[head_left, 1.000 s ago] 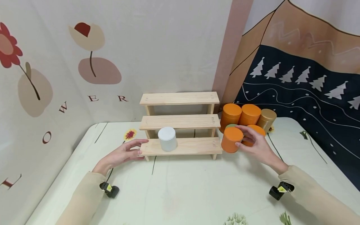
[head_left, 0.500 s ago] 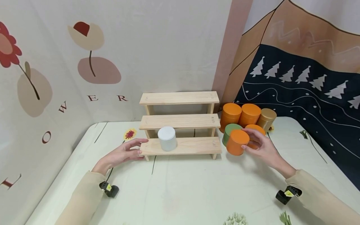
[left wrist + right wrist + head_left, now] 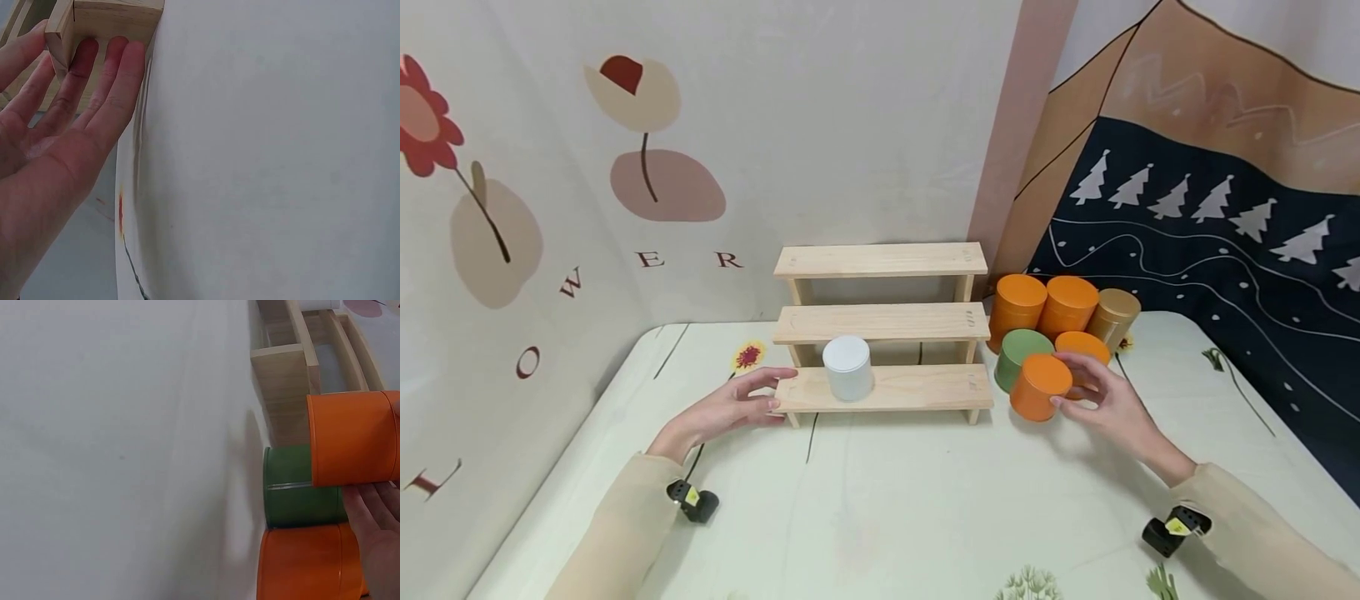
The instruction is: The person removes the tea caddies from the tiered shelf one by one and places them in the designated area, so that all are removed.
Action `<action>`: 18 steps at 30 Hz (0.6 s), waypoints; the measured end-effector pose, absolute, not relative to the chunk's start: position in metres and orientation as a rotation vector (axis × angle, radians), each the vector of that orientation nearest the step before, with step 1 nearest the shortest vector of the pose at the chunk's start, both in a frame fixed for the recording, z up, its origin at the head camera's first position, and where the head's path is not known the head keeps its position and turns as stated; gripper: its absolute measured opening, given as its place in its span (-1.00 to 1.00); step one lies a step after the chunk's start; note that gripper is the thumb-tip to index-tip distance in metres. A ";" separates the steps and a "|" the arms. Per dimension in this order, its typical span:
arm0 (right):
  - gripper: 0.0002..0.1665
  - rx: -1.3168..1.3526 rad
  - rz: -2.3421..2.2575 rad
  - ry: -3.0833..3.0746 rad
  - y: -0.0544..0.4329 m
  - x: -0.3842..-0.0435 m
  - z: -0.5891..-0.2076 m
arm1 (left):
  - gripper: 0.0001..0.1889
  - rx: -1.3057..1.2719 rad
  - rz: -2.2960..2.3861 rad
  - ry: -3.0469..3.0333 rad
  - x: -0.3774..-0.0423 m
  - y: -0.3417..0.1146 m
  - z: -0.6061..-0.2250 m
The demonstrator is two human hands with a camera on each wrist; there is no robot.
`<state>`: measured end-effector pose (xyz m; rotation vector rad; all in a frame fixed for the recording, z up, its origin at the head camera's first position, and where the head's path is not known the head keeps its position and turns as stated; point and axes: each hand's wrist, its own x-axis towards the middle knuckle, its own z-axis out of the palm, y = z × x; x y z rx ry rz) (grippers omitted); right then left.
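Note:
A three-step wooden display shelf [image 3: 880, 327] stands at the table's back edge. At the left end of its lowest step, my left hand [image 3: 727, 412] grips the board; the left wrist view shows the thumb [image 3: 22, 56] against the board end and the fingers reaching beneath. A white tin [image 3: 847, 371] stands left of centre on that step. My right hand [image 3: 1108, 408] holds an orange tin [image 3: 1040, 388] by its right side, off the shelf. Just behind it are a green tin [image 3: 1021, 354] and another orange tin [image 3: 1083, 345].
Two taller orange tins [image 3: 1017, 310] and a gold tin [image 3: 1115, 317] stand at the back right, close to the shelf's right end. Printed cloth walls [image 3: 850, 125] rise behind and on both sides. Pale printed cloth [image 3: 880, 508] covers the table.
My right hand has moved right and slightly nearer with the orange tin, away from the shelf's right end, uncovering the green tin. The left hand has stayed at the shelf.

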<state>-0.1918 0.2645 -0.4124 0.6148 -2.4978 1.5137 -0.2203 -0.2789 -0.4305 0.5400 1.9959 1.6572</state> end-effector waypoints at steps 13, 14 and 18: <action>-0.31 0.606 1.575 -2.486 0.266 -0.190 -0.430 | -0.40 0.527 1.654 2.002 -0.220 -0.279 -0.431; -0.31 0.601 1.567 -2.493 0.266 -0.190 -0.430 | -0.40 0.529 1.658 1.998 -0.220 -0.279 -0.431; -0.30 0.593 1.540 -2.512 0.267 -0.189 -0.433 | -0.41 0.542 1.671 1.981 -0.220 -0.279 -0.431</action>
